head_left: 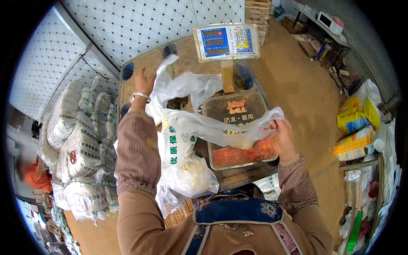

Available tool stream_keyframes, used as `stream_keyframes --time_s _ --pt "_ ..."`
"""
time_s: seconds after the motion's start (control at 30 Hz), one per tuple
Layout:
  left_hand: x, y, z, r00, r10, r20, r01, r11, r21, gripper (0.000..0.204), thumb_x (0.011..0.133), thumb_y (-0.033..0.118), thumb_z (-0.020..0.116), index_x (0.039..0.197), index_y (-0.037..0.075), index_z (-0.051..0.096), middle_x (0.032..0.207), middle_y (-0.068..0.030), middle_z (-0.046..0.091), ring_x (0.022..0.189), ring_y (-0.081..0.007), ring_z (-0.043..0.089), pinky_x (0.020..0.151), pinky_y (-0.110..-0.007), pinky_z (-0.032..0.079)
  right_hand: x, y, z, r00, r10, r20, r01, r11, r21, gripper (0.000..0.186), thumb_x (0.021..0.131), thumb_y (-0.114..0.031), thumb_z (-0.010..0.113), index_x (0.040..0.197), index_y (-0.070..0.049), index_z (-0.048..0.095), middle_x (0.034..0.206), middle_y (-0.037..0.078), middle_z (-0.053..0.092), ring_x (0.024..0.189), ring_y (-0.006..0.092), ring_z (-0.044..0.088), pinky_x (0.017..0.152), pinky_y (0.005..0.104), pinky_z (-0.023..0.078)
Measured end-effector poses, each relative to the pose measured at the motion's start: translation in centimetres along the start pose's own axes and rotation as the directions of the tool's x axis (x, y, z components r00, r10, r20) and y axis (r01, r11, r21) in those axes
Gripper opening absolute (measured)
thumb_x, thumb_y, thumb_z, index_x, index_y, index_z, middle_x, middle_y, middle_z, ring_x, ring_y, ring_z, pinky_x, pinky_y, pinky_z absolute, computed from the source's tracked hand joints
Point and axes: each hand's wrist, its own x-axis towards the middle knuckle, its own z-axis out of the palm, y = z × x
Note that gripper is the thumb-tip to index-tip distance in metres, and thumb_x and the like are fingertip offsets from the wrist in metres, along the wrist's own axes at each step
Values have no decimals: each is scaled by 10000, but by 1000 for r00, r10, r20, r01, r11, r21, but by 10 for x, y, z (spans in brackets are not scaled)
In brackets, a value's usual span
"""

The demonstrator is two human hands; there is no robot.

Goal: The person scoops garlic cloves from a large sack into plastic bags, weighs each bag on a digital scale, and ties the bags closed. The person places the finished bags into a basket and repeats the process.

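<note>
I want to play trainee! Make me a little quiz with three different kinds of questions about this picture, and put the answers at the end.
1. Pick one: what is the right hand holding?
A) a yellow sack
B) the end of a clear plastic bag
C) a wooden pallet

2. True or false: a bracelet goes around the wrist, just below the left hand.

3. Fill the gap with left or right: the stacked white bundles stand on the ____ side of the picture.

Key:
1. B
2. True
3. left
</note>
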Motion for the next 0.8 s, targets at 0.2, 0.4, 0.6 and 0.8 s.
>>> stream_keyframes --time_s 0.2,0.4,0.6,0.8 --pt "-169 187 -19 522 579 627 -282 811 -513 289 838 273 460 883 1 546 888 -180 563 786 -276 560 685 -358 442 12 14 14 989 146 -29 -147 989 -20 111 835 -100 447 938 -83 482 626 -34 368 494 71 348 451 219 345" --pt "-167 131 -15 739 97 666 -166 985 41 352 772 249 543 1020 13 463 863 -233 544 770 -355 546 634 -426 443 4 26 -16 984 147 -98 -169 947 -272 237 829 -117 470 1057 -52 489 756 -12 505 600 64 476 478 213 396" --pt "-184 115 10 840 120 529 -162 986 33 782 710 310 620 1304 73 169 892 -262 532 816 -394 525 692 -424 439 -7 51 -62 926 378 3 -366 898 -243 260 852 -121 438 1087 -19 479 954 50 547 855 129 534 733 271 460" --pt "-197 94 105 780 -22 626 246 930 -273 582 714 224 633 1183 -4 375 899 -170 576 766 -299 571 644 -364 465 22 56 -51 923 245 298 -350 858 377 264 850 -131 405 1062 4 486 1071 104 534 987 228 516 833 387 426"
